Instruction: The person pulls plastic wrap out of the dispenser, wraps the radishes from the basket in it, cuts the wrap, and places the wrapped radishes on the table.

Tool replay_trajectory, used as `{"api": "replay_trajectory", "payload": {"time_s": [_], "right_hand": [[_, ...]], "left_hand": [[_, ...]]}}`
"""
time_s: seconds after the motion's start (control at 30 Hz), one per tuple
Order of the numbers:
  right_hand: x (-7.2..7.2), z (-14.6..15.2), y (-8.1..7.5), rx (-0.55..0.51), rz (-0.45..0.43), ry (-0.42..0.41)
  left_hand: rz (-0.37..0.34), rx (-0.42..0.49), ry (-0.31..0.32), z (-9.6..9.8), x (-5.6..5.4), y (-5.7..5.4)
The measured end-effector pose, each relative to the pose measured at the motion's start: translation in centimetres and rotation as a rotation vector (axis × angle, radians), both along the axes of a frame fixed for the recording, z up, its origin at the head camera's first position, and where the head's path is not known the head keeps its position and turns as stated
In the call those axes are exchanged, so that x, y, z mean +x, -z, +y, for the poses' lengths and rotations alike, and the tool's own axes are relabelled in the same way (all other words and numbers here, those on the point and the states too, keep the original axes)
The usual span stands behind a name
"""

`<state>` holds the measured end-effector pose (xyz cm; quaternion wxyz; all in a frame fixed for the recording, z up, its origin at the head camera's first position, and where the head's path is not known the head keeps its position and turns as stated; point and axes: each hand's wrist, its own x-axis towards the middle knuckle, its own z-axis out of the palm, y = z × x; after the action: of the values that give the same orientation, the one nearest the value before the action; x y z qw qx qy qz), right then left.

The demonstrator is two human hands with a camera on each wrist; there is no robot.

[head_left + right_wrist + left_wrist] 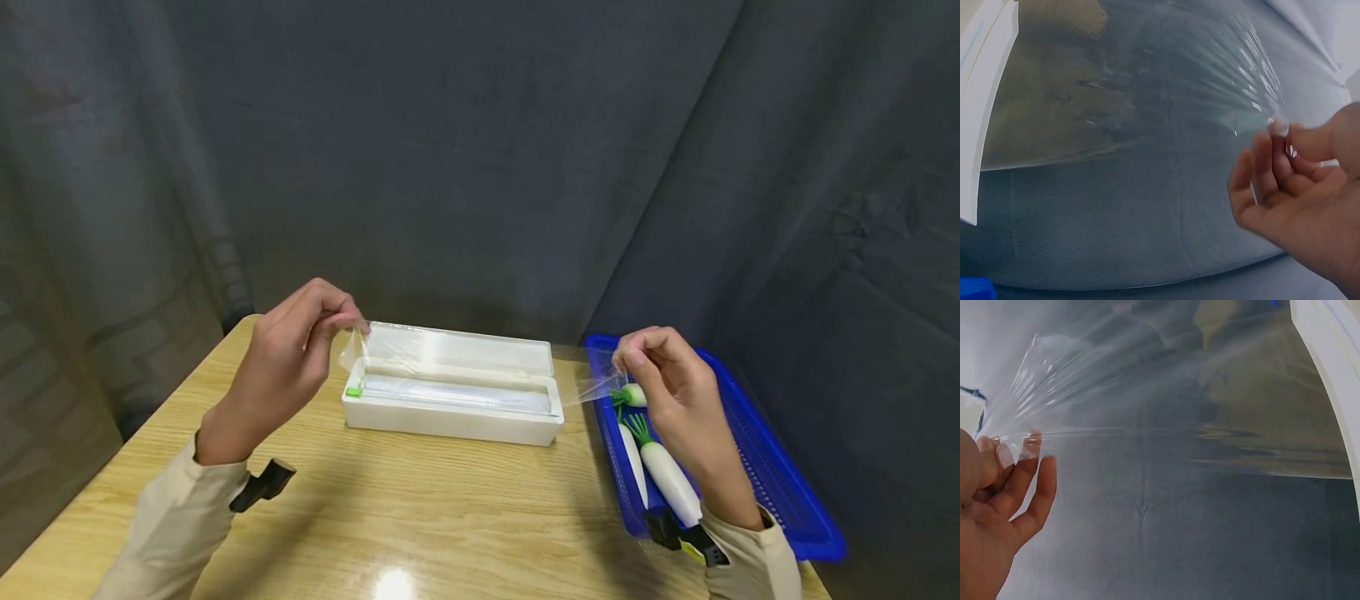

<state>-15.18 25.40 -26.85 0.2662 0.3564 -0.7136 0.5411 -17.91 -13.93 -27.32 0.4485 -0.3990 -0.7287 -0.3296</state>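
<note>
A sheet of clear plastic wrap (1116, 412) is stretched between my two hands above a white wrap dispenser box (453, 423). My left hand (288, 358) pinches one corner between thumb and fingers, left of the box. On the other side my right hand (678, 408) pinches the opposite corner, over the near side of a blue basket. The box's lid (461, 348) stands raised at the back, and a roll of wrap (457, 393) lies inside. A small green piece (353, 392) sits at the box's left end. Folds in the film (1250, 69) gather toward the right fingertips.
The blue plastic basket (787, 492) stands at the table's right side, holding several white radishes (670, 483) with green tops. Dark grey curtain (450, 167) hangs right behind the wooden table (450, 508). Black wrist cameras are strapped at both sleeves.
</note>
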Motion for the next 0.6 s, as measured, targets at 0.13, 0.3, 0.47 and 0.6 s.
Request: {"api": "replay_trajectory", "payload": {"time_s": [0.13,0.3,0.47,0.6], "right_hand": [[0.2,1.1,0.0,0.113,-0.029,-0.039],[0.6,1.9,-0.1,0.223,-0.115,-0.036],[0.5,2.1,0.0,0.203,-0.108,-0.113],[0.2,2.3,0.2,0.166,-0.070,-0.248]], "left_hand": [[-0.050,0.013,0.072,-0.3,0.2,0.1],[-0.115,0.033,0.173,-0.6,0.4,0.2],[-0.171,0.017,0.216,-0.9,0.8,0.1],[-0.261,0.002,0.240,-1.2,1.1,0.3]]}}
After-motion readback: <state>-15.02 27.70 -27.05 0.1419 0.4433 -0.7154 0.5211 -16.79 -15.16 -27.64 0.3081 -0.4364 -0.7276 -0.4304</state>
